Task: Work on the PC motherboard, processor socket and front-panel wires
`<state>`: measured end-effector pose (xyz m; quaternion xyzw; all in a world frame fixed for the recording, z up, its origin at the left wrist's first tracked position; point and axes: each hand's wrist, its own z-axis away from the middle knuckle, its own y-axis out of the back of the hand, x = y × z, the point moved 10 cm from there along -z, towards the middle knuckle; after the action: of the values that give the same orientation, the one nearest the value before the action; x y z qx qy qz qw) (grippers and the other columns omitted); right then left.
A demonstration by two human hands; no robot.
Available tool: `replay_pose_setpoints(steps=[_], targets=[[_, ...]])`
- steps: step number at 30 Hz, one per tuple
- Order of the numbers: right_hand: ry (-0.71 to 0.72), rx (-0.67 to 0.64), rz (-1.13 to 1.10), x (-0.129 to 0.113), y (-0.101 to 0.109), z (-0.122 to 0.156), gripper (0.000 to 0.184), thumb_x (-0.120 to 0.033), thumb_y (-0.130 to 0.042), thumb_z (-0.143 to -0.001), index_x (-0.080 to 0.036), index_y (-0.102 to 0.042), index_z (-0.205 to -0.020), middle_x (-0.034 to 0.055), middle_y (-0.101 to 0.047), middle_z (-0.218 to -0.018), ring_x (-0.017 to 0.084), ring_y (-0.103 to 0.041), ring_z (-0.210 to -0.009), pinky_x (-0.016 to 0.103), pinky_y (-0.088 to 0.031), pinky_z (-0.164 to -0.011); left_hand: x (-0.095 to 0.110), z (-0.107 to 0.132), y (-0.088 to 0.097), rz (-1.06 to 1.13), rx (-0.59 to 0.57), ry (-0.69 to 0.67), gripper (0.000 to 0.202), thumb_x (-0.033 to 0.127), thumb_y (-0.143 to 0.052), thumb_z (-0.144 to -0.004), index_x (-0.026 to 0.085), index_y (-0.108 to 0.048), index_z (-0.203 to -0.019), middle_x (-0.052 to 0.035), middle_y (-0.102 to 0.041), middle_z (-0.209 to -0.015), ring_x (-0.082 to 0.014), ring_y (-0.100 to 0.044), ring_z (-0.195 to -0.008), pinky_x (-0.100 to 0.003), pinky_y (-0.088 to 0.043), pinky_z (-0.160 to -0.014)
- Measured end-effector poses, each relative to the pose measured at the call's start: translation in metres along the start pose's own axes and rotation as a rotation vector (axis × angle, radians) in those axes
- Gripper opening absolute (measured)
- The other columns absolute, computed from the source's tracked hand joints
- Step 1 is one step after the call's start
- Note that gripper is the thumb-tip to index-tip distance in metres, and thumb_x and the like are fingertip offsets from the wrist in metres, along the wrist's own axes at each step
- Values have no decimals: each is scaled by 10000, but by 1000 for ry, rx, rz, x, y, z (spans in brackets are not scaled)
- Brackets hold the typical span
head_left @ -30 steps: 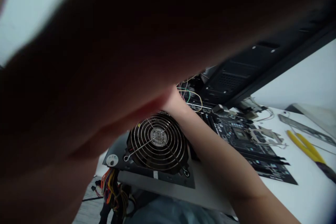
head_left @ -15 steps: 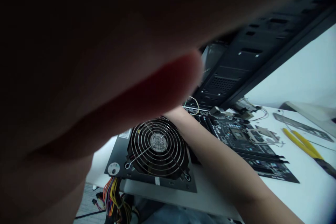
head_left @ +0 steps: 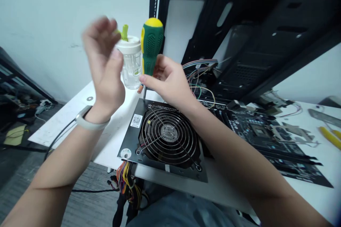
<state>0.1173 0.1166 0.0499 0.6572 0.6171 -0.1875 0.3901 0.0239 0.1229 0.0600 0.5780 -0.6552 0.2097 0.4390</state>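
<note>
My right hand pinches the lower handle of a green and yellow screwdriver, whose thin shaft stands upright with its tip at the top corner of a black computer power supply. The power supply lies with its round wire fan grille facing up. My left hand is raised and blurred, fingers apart, holding nothing. It is nearest a clear plastic jar with a white lid, which stands behind the power supply. A white band circles that wrist.
A black computer case stands tilted at the upper right, with coloured wires running from it. A motherboard and yellow-handled pliers lie on the white table. Power supply cables hang below the table edge.
The dark blurred arm and hand that covered most of the view have moved away to the left. The view has shifted, and the screwdriver and jar now show.
</note>
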Motion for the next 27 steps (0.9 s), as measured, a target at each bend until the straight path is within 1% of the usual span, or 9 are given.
replay_pose_setpoints(steps=[3, 8, 10, 13, 18, 20, 23, 25, 27], targets=[[-3, 6, -5, -3, 2, 0, 246, -295, -711, -768, -196, -580, -952, 2, -623, -858, 195, -642, -869, 410, -567, -842, -17, -13, -8, 22, -10, 23, 224, 402, -643, -841, 191, -656, -917, -47, -677, -834, -200, -651, -871, -318, -538, -713], [3, 20, 28, 1, 5, 0, 200, -261, -618, -836, -195, -568, -1019, -2, -625, -868, 188, -648, -892, 371, -562, -834, -33, 6, -8, 100, -107, 46, 171, 340, -668, -802, 169, -656, -799, -28, -638, -709, -172, -633, -724, -310, -523, -683], [9, 23, 27, 3, 6, -1, 214, -219, -559, -861, -191, -554, -1073, 11, -631, -909, 185, -647, -920, 353, -566, -829, -33, 11, -11, 112, -158, 50, 171, 326, -685, -783, 158, -660, -802, -20, -638, -700, -156, -619, -682, -306, -518, -689], [25, 32, 51, 1, 6, -1, 246, -199, -529, -868, -184, -549, -1113, 28, -637, -956, 187, -640, -939, 366, -560, -860, -30, 13, -12, 57, -182, 37, 186, 325, -709, -773, 146, -671, -809, -22, -660, -729, -144, -613, -697, -286, -508, -697], [5, 47, 125, -2, 5, -1, 201, -214, -657, -780, -163, -594, -963, 32, -631, -921, 197, -631, -898, 381, -555, -860, -24, 14, -14, -42, -192, -8, 225, 366, -715, -794, 147, -664, -781, -9, -631, -718, -121, -561, -670, -238, -458, -631], [11, 44, 88, -3, 5, -1, 276, -204, -657, -775, -158, -581, -1036, 27, -635, -939, 190, -635, -904, 362, -557, -856, -26, 15, -15, -41, -194, -11, 252, 394, -720, -792, 151, -654, -810, -3, -616, -724, -115, -543, -663, -231, -445, -620], [9, -10, -28, 0, -1, -2, 416, -183, -568, -834, -180, -489, -1242, 12, -648, -988, 165, -644, -950, 331, -550, -888, -30, 14, -14, -21, -185, -9, 327, 451, -742, -765, 159, -636, -867, -2, -617, -760, -114, -540, -674, -228, -445, -623], [1, -49, -76, 1, -6, -1, 424, -228, -528, -882, -220, -454, -1299, 9, -651, -1056, 158, -631, -1036, 327, -527, -939, -31, 14, -15, -18, -214, -8, 367, 497, -725, -768, 160, -632, -880, -9, -631, -781, -121, -554, -686, -235, -455, -631], [4, -58, -79, -1, -6, -1, 387, -318, -527, -907, -236, -480, -1282, 20, -644, -1115, 172, -603, -1108, 344, -504, -976, -28, 15, -18, -52, -268, -14, 369, 522, -679, -801, 156, -637, -836, -20, -645, -776, -133, -573, -701, -251, -471, -653]])
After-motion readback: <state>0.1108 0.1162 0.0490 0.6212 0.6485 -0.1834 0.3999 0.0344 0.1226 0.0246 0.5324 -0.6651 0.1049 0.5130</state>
